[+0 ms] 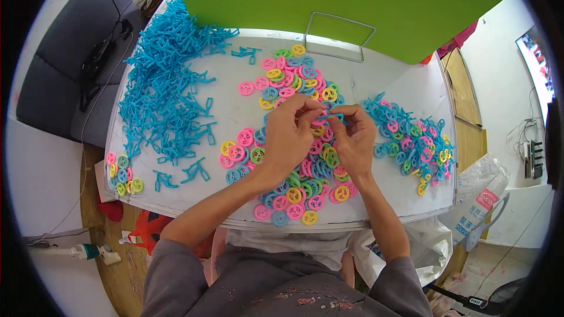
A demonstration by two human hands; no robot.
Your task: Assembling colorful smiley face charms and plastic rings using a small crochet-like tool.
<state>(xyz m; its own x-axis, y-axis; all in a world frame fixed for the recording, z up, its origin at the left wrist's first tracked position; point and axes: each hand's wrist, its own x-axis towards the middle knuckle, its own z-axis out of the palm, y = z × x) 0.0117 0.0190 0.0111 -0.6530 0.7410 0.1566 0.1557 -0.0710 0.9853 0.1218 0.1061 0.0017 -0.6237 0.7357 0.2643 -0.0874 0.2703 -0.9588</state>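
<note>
Over the middle of the white table, my two hands meet with fingertips almost touching. My left hand [289, 135] pinches a small pink plastic wheel [320, 120], mostly covered by the fingers. Between the thumb and fingers of my right hand [354, 141] is a blue plastic frame piece [337, 117], held against the wheel; whether they are joined I cannot tell. Below and around the hands lies a pile of small spoked wheels [305, 185] in pink, blue, green and yellow. More such wheels [294, 76] are heaped beyond my hands.
A large heap of blue frame pieces [167, 82] covers the table's left side. At the right lies a pile of blue pieces with coloured wheels [414, 141]. A green panel [352, 0] and a bent metal wire frame [339, 57] stand at the far edge. Several wheels [123, 173] sit at the left corner.
</note>
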